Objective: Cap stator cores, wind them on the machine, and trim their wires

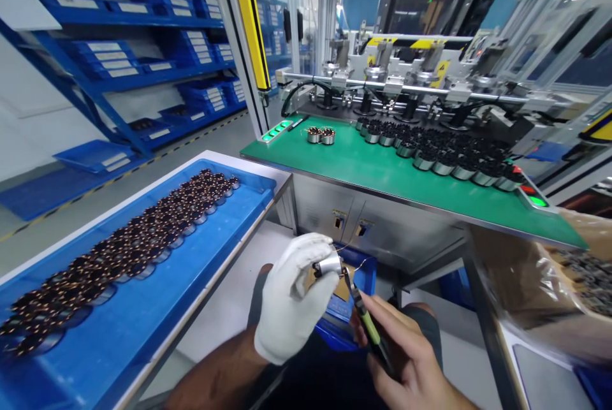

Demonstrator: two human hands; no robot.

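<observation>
My left hand (291, 298), in a white glove, grips a small silver motor stator (329, 264) between thumb and fingers. Loose copper wire ends stick out from the stator's right side. Bare, my right hand (401, 343) is closed round a pair of cutting pliers (367, 321) with black and green handles. The plier tips meet the stator's wire side; whether the jaws are on a wire is too small to tell. Both hands are above my lap, over a blue bin (366, 276) with a brown piece inside.
On the left, a long blue tray (191, 263) carries rows of copper-wound stators (129, 238). Two wound stators (321, 135) and many black-topped ones (444, 155) stand on the green worktop (335, 164), before a winding machine (406, 85). A plastic-lined carton (521, 289) is at right.
</observation>
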